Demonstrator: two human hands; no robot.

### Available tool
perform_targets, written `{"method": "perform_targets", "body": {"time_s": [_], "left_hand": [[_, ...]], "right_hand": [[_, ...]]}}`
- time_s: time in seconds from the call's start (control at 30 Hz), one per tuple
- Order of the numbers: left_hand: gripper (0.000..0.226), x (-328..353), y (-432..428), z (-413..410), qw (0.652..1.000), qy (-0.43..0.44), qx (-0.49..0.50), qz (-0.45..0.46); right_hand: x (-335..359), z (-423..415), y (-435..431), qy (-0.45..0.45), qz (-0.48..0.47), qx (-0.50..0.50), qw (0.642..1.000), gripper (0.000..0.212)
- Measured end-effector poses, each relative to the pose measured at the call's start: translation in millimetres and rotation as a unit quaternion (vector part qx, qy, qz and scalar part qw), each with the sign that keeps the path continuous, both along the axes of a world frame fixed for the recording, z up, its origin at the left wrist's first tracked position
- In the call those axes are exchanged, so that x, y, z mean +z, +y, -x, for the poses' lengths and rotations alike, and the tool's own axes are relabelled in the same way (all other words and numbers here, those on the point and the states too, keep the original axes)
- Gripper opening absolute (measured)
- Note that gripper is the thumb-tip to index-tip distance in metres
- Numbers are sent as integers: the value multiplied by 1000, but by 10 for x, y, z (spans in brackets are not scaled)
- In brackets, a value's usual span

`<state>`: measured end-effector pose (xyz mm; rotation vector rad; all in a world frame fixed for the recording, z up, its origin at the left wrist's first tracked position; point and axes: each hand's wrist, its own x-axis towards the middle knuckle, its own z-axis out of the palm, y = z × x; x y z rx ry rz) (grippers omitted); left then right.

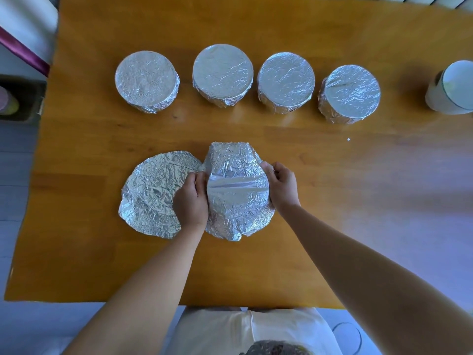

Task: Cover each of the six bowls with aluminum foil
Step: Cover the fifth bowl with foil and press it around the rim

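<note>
While left grip (190,198) and right grip (281,185) curl round the foil (238,190), grey floor (15,201) borders the orange table (332,201)

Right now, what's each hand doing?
Left hand: closed, gripping the foil-covered bowl.
Right hand: closed, gripping the same bowl's other side.

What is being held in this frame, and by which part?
The foil-draped bowl, by its two sides: left hand on its left side, right hand on its right, each grip curled over the foil.
</note>
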<state>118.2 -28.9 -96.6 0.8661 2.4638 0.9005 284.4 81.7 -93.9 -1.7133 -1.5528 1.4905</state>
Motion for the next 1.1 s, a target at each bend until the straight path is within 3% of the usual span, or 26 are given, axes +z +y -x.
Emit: {"method": "perform_targets", "body": {"time_s": [0.1, 0.23, 0.47, 0.77, 0.9, 1.1], "left_hand": [[39, 17, -38, 46, 999, 18, 25, 22], [37, 110, -58, 87, 998, 9, 54, 23], [34, 119, -123, 144, 995, -64, 79, -21], [40, 54, -42, 21, 997, 55, 20, 54], [36, 37, 13, -63, 996, 58, 8, 68], [40, 8, -2, -44, 997, 52, 9, 51]], "right_hand": [[-5, -14, 9, 2, 20, -5, 1000, 49], [-28, -47, 26, 10, 42, -6, 999, 61], [12, -23, 57, 2, 39, -13, 999, 58], [18, 61, 9, -23, -3, -33, 999, 47], [-6, 50, -2, 3, 8, -23, 1000, 53], [-4, 47, 5, 17, -1, -27, 999, 35]]}}
